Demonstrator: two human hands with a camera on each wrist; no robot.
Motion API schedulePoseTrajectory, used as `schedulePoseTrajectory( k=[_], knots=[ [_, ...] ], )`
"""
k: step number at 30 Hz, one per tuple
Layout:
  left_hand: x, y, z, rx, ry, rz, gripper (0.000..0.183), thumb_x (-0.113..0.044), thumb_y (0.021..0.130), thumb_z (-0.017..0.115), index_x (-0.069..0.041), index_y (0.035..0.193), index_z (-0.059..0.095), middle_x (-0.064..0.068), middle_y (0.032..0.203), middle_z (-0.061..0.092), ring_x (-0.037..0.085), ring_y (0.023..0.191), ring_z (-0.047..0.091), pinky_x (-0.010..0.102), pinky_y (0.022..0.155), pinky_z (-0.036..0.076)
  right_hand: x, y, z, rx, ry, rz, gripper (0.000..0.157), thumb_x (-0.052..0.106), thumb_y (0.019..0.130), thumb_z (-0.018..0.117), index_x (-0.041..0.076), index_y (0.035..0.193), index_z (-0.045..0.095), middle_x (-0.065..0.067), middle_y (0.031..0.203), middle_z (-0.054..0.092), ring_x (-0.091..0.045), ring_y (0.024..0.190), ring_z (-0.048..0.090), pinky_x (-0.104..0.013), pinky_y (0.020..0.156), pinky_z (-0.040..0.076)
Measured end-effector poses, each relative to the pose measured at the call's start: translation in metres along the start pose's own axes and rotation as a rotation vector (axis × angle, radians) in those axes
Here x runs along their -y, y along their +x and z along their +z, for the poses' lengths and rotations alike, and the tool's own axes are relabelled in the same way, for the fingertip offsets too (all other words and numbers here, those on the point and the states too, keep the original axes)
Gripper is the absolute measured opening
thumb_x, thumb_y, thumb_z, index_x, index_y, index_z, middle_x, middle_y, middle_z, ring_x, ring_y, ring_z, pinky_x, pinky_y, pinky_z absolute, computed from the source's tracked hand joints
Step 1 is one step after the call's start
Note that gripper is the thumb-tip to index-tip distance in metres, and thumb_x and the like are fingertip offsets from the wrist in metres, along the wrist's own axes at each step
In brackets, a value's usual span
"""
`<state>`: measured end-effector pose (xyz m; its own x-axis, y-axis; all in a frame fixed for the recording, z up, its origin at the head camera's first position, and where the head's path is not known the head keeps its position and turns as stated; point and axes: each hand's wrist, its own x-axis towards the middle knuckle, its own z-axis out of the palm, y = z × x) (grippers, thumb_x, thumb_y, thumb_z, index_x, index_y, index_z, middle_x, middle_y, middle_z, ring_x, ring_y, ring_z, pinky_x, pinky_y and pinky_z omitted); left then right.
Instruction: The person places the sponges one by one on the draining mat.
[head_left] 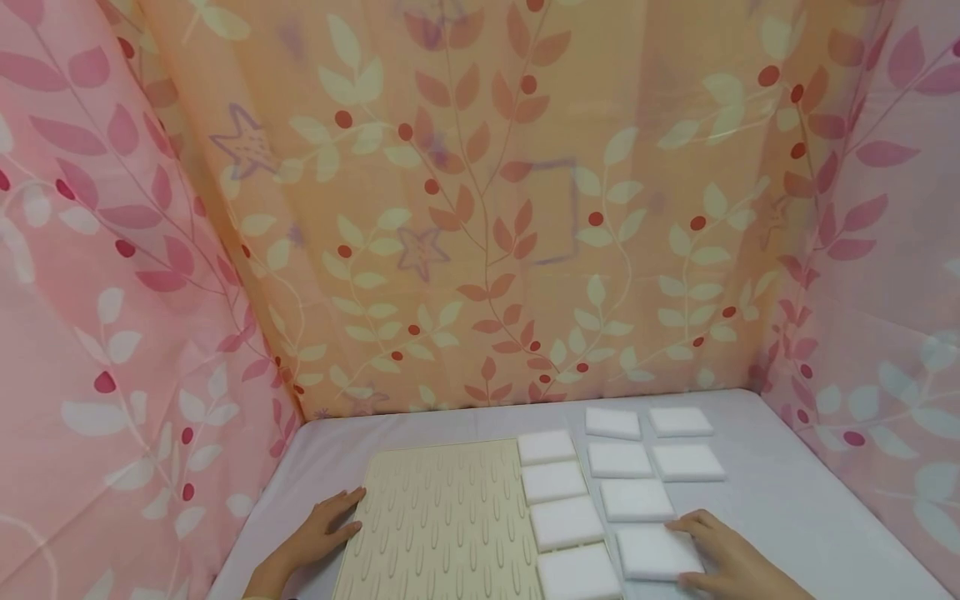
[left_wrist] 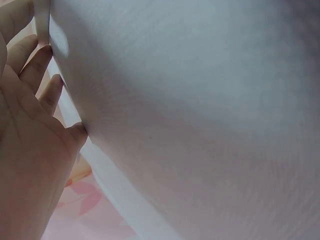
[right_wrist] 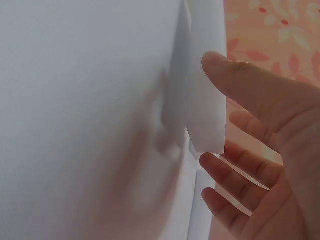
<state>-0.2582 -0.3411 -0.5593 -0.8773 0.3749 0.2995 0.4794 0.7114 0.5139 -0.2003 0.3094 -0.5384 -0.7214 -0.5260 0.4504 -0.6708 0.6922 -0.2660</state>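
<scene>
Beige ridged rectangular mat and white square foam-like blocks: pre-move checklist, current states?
1. Left hand at beige ridged rectangular mat's left edge: ok, fingertips there.
2. Right hand at nearest loose white square foam-like block: ok, fingers and thumb at its edges.
3. Firm pinch on that block: cannot tell.
4. Mat fully covered, if intended: not ok, only a right-side column of four white blocks.
5. Mat's near edge in head view: not ok, cut off by frame.
</scene>
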Motion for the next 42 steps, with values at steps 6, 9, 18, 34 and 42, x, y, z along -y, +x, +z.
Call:
schedulePoseTrajectory(
  k=[6, 9, 18, 34, 42],
  knots=[
    [-0.003, 0.0, -0.002, -0.015, 0.009, 0.024, 0.051, -0.02, 0.086, 0.065, 0.004, 0.129, 0.05, 0.025, 0.129, 0.052, 0.056, 0.115, 0.042, 0.073, 0.084, 0.025, 0.0, 0.005, -0.006, -0.107, -0.025, -0.047, 0.059, 0.038, 0.065, 0.081, 0.011, 0.114, 0.063, 0.01, 0.103, 0.053, 0.0, 0.09, 0.051, -0.003, 0.079, 0.037],
    [-0.003, 0.0, -0.002, -0.018, 0.016, 0.026, 0.051, -0.02, 0.085, 0.065, 0.003, 0.129, 0.05, 0.025, 0.129, 0.052, 0.056, 0.115, 0.043, 0.073, 0.083, 0.025, 0.002, 0.01, -0.011, -0.147, 0.003, -0.05, 0.059, 0.033, 0.063, 0.083, 0.011, 0.114, 0.063, 0.009, 0.104, 0.054, -0.001, 0.092, 0.053, 0.003, 0.085, 0.029],
    [-0.001, -0.001, 0.0, -0.004, 0.004, 0.015, 0.052, -0.021, 0.086, 0.064, 0.004, 0.129, 0.05, 0.024, 0.13, 0.051, 0.055, 0.117, 0.041, 0.075, 0.084, 0.022, 0.01, 0.031, -0.019, -0.159, 0.026, -0.031, 0.06, 0.03, 0.065, 0.083, 0.013, 0.118, 0.061, 0.008, 0.109, 0.055, -0.004, 0.097, 0.054, 0.0, 0.086, 0.032],
    [-0.001, 0.0, 0.0, -0.013, 0.016, 0.028, 0.051, -0.021, 0.085, 0.065, 0.003, 0.128, 0.051, 0.025, 0.128, 0.053, 0.055, 0.115, 0.043, 0.072, 0.084, 0.027, 0.023, 0.071, -0.01, -0.089, 0.077, 0.013, 0.053, 0.034, 0.073, 0.077, 0.014, 0.119, 0.06, 0.008, 0.112, 0.055, -0.01, 0.099, 0.056, -0.022, 0.079, 0.05],
    [-0.002, 0.0, -0.001, -0.004, 0.013, 0.023, 0.052, -0.022, 0.085, 0.065, 0.003, 0.129, 0.051, 0.024, 0.129, 0.053, 0.054, 0.116, 0.043, 0.073, 0.085, 0.026, 0.029, 0.089, -0.002, -0.059, 0.118, 0.003, 0.053, 0.032, 0.075, 0.077, 0.013, 0.12, 0.059, 0.006, 0.114, 0.053, -0.012, 0.1, 0.055, -0.025, 0.08, 0.05]
  ],
)
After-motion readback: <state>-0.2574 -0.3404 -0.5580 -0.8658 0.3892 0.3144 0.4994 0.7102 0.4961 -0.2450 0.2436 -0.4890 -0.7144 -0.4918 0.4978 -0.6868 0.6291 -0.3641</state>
